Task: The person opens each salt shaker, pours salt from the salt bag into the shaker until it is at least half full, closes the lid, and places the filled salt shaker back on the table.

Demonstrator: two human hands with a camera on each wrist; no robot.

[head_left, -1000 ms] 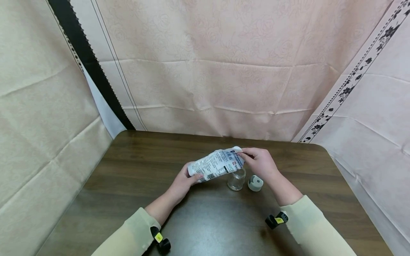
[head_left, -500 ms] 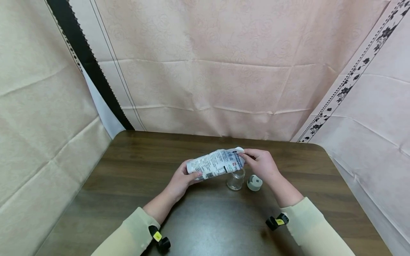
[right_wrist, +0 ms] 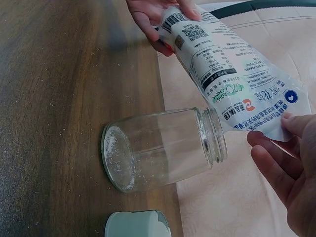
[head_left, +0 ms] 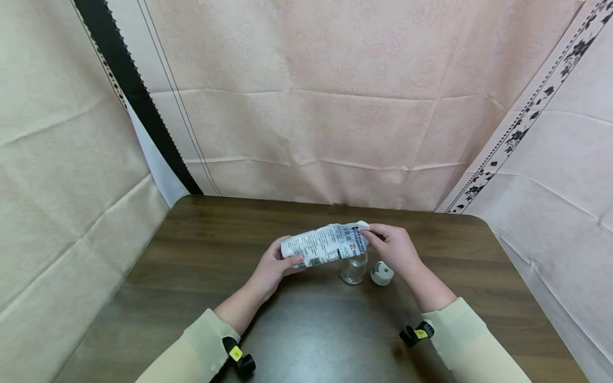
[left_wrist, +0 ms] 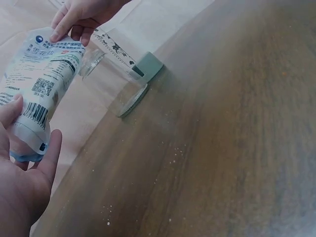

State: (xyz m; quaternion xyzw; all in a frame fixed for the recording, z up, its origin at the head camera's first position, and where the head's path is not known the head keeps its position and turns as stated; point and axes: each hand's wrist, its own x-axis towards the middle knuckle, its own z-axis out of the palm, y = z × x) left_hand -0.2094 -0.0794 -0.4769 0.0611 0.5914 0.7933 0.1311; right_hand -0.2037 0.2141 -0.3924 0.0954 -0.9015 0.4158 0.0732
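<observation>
A printed white plastic salt bag (head_left: 325, 246) lies tilted in the air, held between both hands. My left hand (head_left: 274, 266) grips its bottom end, thumb on the printed face and fingers underneath. At the bag's other end, my right hand (head_left: 392, 246) pinches the top corner between thumb and fingers. Just below that end stands an upright, uncapped glass jar (right_wrist: 158, 148); white grains cover part of its bottom. The bag's edge hangs by the jar's mouth, and whether they touch I cannot tell. A pale green cap (head_left: 381, 274) sits right of the jar.
The brown wooden table (head_left: 191, 298) has scattered white grains (left_wrist: 173, 160) on it, seen in the left wrist view. Pale patterned cloth (head_left: 306, 106) hangs behind the table's far edge and at both sides.
The bag's top end and my right hand have shifted slightly to the right. My left hand keeps its grip, nearly still. Jar and cap stay in place.
</observation>
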